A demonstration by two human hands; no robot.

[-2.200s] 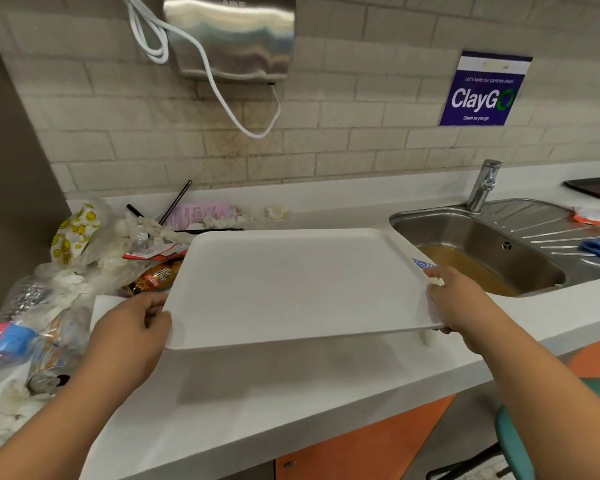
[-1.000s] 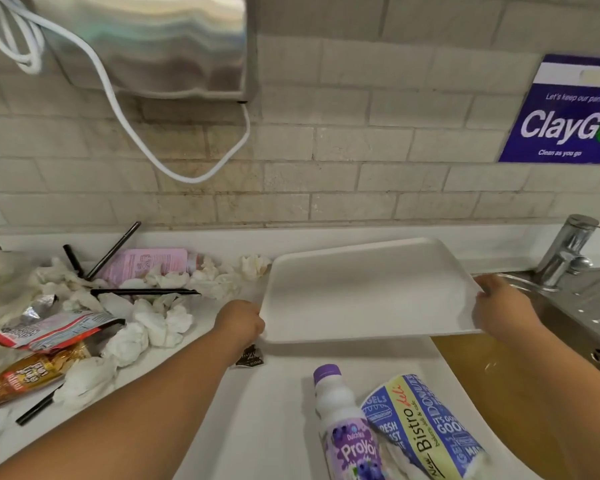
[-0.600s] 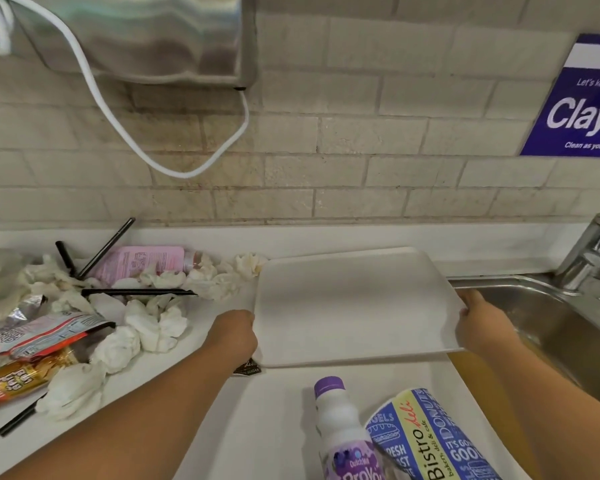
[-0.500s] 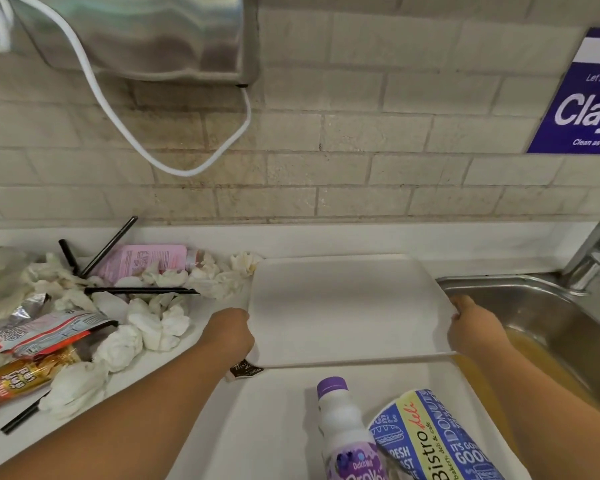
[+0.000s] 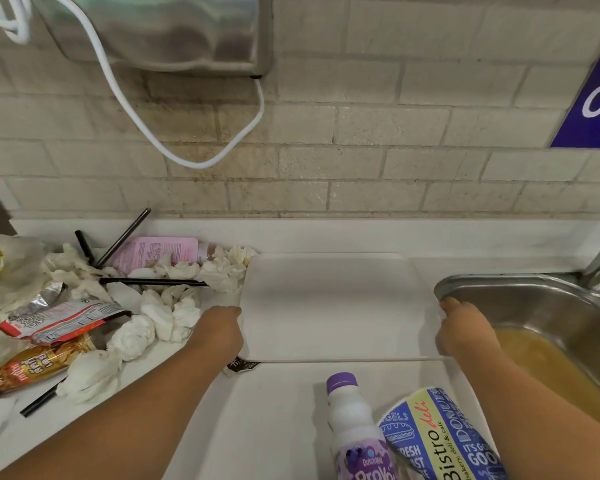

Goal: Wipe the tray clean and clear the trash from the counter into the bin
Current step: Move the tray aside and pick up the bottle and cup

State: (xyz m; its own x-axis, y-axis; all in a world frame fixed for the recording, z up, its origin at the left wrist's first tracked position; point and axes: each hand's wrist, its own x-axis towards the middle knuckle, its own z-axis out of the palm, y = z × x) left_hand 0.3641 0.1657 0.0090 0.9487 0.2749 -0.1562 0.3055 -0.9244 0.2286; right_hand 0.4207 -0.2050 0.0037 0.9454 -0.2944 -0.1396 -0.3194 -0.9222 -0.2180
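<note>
Our left hand [image 5: 219, 330] and right hand [image 5: 465, 327] each have a grip clasped on a side edge of the flat white plastic tray [image 5: 333, 306], low over the white table [image 5: 482, 268] beside the steel sink [image 5: 551, 306]. It looks wiped, we judge; crumpled white tissues [image 5: 167, 310] and foil snack wrappers [image 5: 63, 320] lie unbinned.

Bottle [image 5: 354, 431] reads ProYo; wrapper [image 5: 440, 441] Bistro deli; sign [image 5: 593, 102] perhaps Cla.
</note>
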